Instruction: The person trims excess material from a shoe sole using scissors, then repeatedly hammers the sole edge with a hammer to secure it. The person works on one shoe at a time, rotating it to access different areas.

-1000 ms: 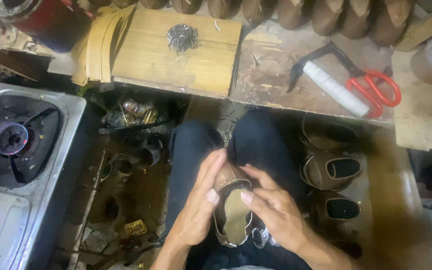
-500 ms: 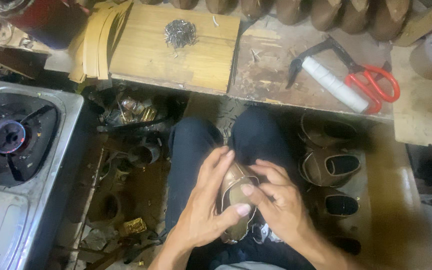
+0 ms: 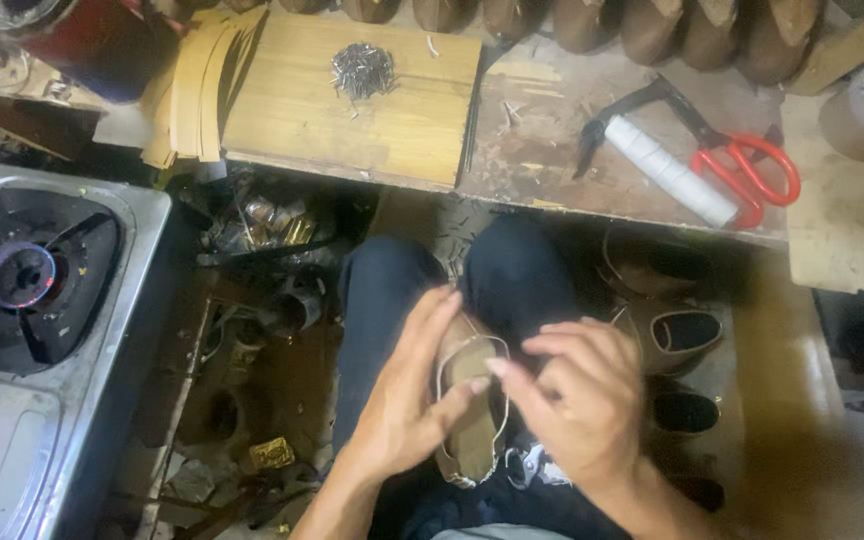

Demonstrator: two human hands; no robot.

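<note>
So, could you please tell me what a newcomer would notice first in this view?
Both hands, the left hand and right hand, grip a tan shoe upper over the person's lap at bottom centre. Red-handled scissors lie on the worn bench at upper right, and a gas burner sits at far left.

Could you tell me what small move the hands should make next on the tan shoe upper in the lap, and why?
Probably press the loose edge down further along the rim. The left hand cradles the tan shoe upper from the side, while the right hand pinches its near edge with the fingertips. The edge strip looks only partly seated, though blur hides the details.
</note>
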